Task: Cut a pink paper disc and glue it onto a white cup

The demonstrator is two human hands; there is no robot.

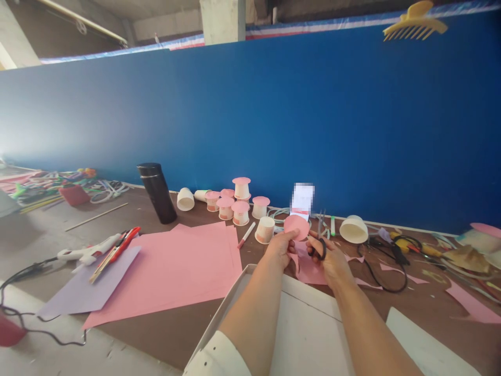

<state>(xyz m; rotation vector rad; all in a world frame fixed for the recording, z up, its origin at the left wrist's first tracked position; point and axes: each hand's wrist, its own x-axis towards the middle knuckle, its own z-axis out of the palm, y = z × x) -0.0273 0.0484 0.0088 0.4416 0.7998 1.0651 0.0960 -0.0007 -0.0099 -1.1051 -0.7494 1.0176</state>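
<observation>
Fingertips of my left hand [279, 249] are closed in a pinch on the lower edge of a pink paper disc [296, 226], holding it upright and facing me just above the table. My right hand [333, 261] is wrapped around a pair of scissors [321, 241], with thumb and fingers through the black loops. The blades are too thin here for me to tell whether they are parted.

The scissors' long axis runs from 6 to 12 o'clock, with the tips pointing away from me. The disc sits at about 9 o'clock from the blades, just beside them but not between them. From my right hand it lies at about 11 o'clock, and from my left it is straight ahead at 12. The left hand is therefore the nearer one and the only one touching it.

Under both hands lies a cut pink sheet [310, 270]. A paper cup [265, 230] stands at 10 o'clock from my left hand, with a pink marker [246, 235] beside it. More cups with pink tops [235, 202] are clustered farther out at 11. Another white cup [353, 228] lies tipped over at 1 o'clock from my right hand.

I can read no writing or brand. The small card [303, 197] at 12 o'clock is blurred out.
</observation>
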